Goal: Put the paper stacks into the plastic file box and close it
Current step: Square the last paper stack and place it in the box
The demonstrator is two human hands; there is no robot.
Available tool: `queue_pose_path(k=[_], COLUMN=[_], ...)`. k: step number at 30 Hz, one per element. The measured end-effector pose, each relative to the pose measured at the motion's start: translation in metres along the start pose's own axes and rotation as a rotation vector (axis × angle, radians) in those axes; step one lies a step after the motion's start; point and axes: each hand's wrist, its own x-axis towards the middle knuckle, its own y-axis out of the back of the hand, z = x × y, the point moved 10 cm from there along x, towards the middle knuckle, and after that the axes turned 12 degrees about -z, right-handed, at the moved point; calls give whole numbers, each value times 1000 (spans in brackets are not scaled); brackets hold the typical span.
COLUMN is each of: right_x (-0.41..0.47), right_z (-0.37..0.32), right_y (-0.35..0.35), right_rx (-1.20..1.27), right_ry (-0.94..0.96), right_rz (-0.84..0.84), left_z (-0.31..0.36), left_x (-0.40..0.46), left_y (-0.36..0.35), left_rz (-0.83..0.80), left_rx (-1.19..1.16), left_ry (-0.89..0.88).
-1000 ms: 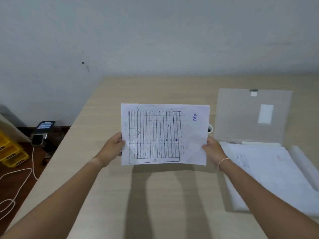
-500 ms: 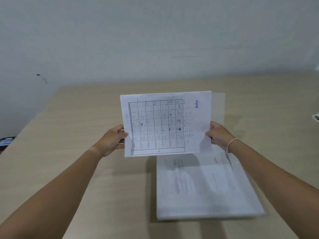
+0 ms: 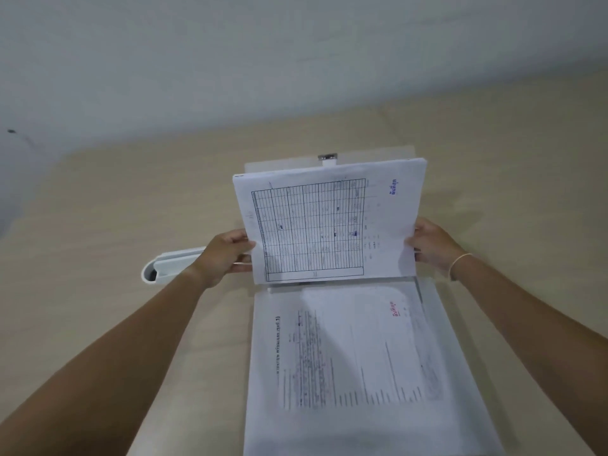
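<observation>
A white paper stack (image 3: 329, 225) with a printed grid table and a blue stamp is held in the air, tilted with its far edge raised, over the far end of the plastic file box (image 3: 437, 311). The translucent box lies open on the table, its lid (metal clasp at the far edge) flat behind, with another printed stack (image 3: 345, 350) inside.

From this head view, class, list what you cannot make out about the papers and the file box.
- Held paper stack: table text too small to read.
- File box lid: mostly hidden behind that stack.
- File box near end: cut off by the bottom edge.
- White object: partly hidden by left hand.
</observation>
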Motion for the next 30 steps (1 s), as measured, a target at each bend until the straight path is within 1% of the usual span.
queue_pose_path(k=[5,9,14,21,23,27,30], right_x=[8,3,-8,-7,-6,-8,-11], right_z=[26,38,41,41,45,51,56], right_y=[5,4,4,11,10,8,7], right_rx=[27,46,63,82,52,-86,-120], right_ry=[-28,-53,-57,-28,-40,-82,-98], right_rz=[-11,-53,-100,-24,-55,-92,-110], left_z=[-24,-39,-46,-36,-38,-43,-53], left_x=[17,21,18,17,16,11,7], left_y=[-8,-16,-27,-21,-21,-27,-32], left_rz=[-48,-82,-187,-124,-119,-143,-173], left_rx=[-5,-29,-58,-70,-77,-42,3], left_ry=[48,84,124,64,76,118,191])
